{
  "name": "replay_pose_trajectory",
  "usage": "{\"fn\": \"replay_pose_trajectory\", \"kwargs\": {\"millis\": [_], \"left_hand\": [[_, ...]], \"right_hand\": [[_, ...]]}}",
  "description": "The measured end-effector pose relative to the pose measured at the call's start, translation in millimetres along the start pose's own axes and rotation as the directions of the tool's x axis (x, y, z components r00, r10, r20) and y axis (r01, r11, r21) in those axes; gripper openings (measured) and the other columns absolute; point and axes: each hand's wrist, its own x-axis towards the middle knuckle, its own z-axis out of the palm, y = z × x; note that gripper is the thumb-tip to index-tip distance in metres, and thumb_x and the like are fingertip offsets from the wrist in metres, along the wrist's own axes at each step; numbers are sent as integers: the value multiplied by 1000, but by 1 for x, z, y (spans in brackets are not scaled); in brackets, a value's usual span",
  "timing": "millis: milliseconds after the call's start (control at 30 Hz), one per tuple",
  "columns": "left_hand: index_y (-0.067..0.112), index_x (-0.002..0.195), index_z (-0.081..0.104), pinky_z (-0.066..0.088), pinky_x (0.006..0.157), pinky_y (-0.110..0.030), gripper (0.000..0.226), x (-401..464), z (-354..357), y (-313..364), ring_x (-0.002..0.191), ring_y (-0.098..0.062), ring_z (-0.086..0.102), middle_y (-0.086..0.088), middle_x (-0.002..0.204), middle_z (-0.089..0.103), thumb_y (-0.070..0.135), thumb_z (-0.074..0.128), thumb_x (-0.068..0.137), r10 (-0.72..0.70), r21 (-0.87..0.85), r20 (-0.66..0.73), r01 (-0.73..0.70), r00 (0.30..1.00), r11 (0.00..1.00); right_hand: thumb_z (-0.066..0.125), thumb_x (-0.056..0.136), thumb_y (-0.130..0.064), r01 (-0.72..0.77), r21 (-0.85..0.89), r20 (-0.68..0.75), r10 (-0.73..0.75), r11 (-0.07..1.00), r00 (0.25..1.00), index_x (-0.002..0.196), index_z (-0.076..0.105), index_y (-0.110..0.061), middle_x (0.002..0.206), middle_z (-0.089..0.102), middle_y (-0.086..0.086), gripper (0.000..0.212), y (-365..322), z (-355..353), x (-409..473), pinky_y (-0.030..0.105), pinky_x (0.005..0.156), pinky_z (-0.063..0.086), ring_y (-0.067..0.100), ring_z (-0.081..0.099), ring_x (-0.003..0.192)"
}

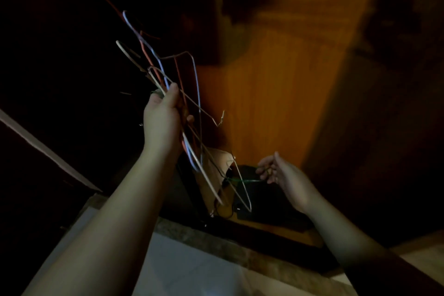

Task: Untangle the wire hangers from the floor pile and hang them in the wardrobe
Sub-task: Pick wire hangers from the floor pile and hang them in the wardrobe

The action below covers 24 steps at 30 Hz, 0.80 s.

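1. Your left hand is raised in front of the dark wardrobe opening, forearm reaching up from 7 o'clock, fingers and thumb curled tight around a bundle of wire hangers.
2. Your right hand sits lower, toward 4 o'clock of the left, palm turned inward, fingertips pinching a thin green wire hanger.
3. The bundle fans upward toward 11 o'clock: red, pale blue and whitish wires, thin and bent, crossing one another.
4. Below your left fist the wires trail toward 5 o'clock, against the wardrobe's orange wooden panel.
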Motion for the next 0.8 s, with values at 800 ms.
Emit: {"fn": "replay_pose_trajectory", "kwargs": {"millis": [800], "left_hand": [[17, 89, 45, 38, 48, -20, 16, 11, -36, -16, 41, -7, 29, 3, 60, 33, 16, 44, 104, -117, -313, 460, 284, 880, 906]], "right_hand": [[50, 98, -43, -167, -473, -348, -9, 865, 937, 115, 60, -19, 106, 63, 2, 31, -74, 44, 28, 33, 79, 42, 18, 57, 96]]}}
